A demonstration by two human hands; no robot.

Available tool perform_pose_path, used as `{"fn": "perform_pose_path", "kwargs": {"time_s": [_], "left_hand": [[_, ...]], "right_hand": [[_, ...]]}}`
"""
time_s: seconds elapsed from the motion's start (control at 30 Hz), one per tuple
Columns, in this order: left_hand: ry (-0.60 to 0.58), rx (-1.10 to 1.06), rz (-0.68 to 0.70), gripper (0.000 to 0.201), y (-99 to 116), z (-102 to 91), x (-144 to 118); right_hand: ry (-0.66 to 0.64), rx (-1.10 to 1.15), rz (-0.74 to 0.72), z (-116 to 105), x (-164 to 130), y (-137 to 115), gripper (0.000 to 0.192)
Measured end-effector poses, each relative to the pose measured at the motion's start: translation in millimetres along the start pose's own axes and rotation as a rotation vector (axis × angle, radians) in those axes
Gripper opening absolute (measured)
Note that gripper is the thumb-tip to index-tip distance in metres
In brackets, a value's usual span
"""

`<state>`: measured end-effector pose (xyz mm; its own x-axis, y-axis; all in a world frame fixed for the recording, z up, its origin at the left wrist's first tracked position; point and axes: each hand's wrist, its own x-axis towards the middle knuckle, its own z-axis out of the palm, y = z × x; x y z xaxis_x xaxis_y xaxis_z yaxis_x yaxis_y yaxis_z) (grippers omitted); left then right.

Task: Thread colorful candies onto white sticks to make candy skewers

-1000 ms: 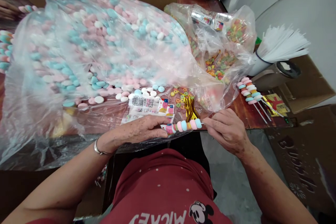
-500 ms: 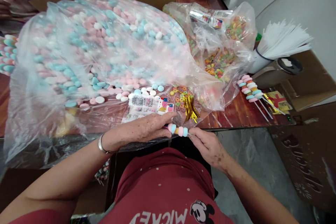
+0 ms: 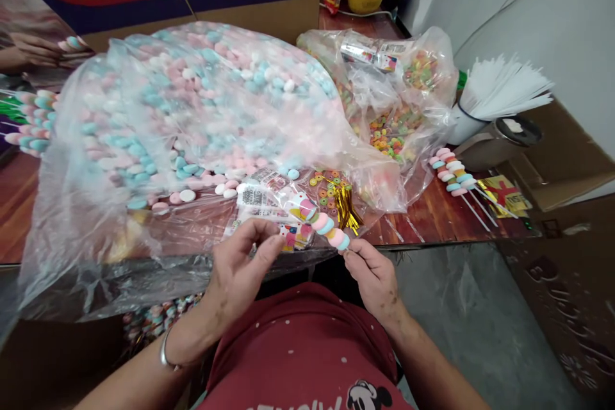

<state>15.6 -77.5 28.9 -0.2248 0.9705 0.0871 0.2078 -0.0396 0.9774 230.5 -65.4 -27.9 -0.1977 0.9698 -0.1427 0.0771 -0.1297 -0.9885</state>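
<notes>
My right hand [image 3: 372,272] is closed around the stick end of a candy skewer [image 3: 331,230], threaded with pink and blue sweets like marshmallows. The skewer slants up and to the left. A clear printed wrapper [image 3: 295,198] appears to be over its far end. Apart from the skewer, to its left, my left hand [image 3: 245,262] has its thumb and forefinger spread, with nothing seen in them. Beyond the hands lie more printed wrappers [image 3: 259,198] and a bunch of gold twist ties [image 3: 346,208], beside small ring-shaped sweets [image 3: 324,189].
A large clear bag of pastel sweets [image 3: 206,102] covers much of the table. Right of it are a bag of coloured rings [image 3: 394,122], finished skewers [image 3: 451,170], a cup of white sticks [image 3: 473,122] and a lidded mug [image 3: 494,144]. Another person's hand [image 3: 41,51] shows at far left.
My left hand has come off the skewer's far end and drawn back left, its fingers parting. The skewer now tilts upward, showing the printed wrapper at its tip. The view has shifted slightly.
</notes>
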Motion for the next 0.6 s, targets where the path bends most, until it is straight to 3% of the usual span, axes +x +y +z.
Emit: {"fn": "perform_pose_path", "kwargs": {"time_s": [0.07,0.13,0.23,0.37,0.5,0.6], "left_hand": [[-0.005,-0.338,-0.17,0.033,-12,7.3,11],[-0.007,-0.634,-0.231,0.05,-14,15.2,25],[0.03,-0.893,-0.279,0.052,-7,25.1,41],[0.077,-0.973,-0.296,0.035,-3,36.9,50],[0.018,-0.991,-0.283,0.035,-11,50.9,52],[-0.013,-0.97,-0.288,0.035,-16,62.0,49]], "right_hand": [[-0.031,0.008,-0.008,3,0,2,0.024],[-0.067,-0.011,0.006,8,-1,4,0.026],[-0.121,-0.04,0.056,15,-1,8,0.028],[-0.22,-0.049,0.093,21,-2,9,0.03],[-0.318,-0.073,0.079,28,-3,4,0.028],[-0.299,-0.111,0.026,36,-5,3,0.028]]}}
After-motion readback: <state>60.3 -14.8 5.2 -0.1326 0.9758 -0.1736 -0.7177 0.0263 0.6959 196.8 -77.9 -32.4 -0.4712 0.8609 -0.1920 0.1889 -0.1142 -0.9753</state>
